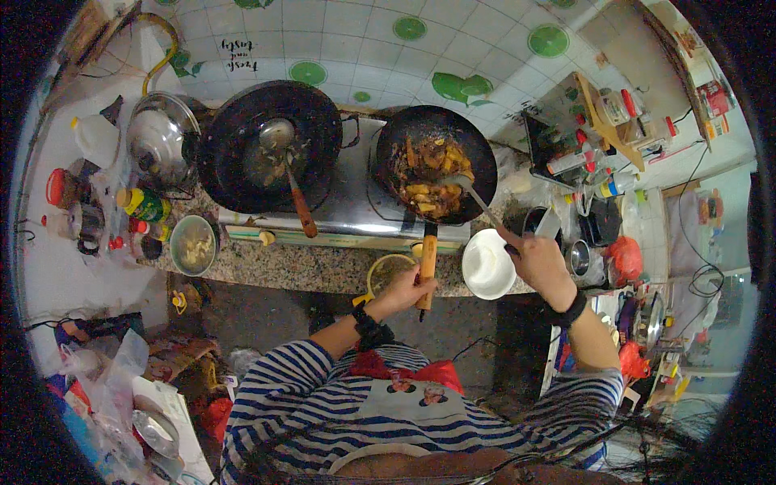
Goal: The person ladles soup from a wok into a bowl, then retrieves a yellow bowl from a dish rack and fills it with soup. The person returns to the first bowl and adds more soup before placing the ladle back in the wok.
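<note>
A dark wok [479,176] with a wooden handle [429,251] sits on the right burner of the gas stove [351,182]. Browned, sauced food pieces [433,160] lie inside it. My left hand [403,291] grips the handle near its end. In my right hand [539,264] is a metal spatula [482,203], its blade down among the food on the wok's right side. Just left of that hand, a white bowl [488,264] stands on the granite counter; its inside looks bare apart from a pale smear. A round yellow-rimmed strainer [391,259] lies behind my left hand, partly covered by it.
A larger black wok [233,157] on the left burner holds a wooden-handled ladle [300,203]. Left of it are a steel pot [160,130], a bowl of food [194,245] and a yellow-green bottle [144,205]. Jars, bottles and a steel cup [579,257] crowd the right side.
</note>
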Demonstrator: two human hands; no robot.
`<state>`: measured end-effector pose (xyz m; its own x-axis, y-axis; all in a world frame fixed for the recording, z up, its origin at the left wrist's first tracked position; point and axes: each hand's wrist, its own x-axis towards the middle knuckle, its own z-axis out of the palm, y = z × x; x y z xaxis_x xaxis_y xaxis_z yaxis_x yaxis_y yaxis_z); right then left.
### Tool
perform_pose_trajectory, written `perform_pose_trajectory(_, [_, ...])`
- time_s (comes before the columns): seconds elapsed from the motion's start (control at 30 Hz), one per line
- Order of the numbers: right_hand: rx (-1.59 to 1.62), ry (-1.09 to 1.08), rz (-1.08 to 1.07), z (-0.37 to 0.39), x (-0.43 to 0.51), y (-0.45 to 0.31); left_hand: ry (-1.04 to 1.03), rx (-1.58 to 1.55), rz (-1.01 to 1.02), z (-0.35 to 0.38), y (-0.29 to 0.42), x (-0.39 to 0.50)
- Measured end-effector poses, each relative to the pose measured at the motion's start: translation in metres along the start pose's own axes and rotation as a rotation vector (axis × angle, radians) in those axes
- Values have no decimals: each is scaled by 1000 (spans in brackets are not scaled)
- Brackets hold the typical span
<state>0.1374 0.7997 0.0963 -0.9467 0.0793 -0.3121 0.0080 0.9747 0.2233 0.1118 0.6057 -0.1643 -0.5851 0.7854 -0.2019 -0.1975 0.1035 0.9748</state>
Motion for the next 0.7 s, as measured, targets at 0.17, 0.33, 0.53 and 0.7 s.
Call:
perform_pose_trajectory(0.17, [-242,-187,-52,31,10,-5,-21,-14,29,3,-9,0])
perform_pose_trajectory(0.33, [-121,139,38,77,60,15,-49,-72,6,5,-16,2])
perform_pose_trajectory(0.53, [213,210,250,88,92,71,-47,-114,-67,5,-13,1])
perform_pose_trajectory(0.7, [822,33,241,119,124,43,-37,-37,-35,4,-9,-1])
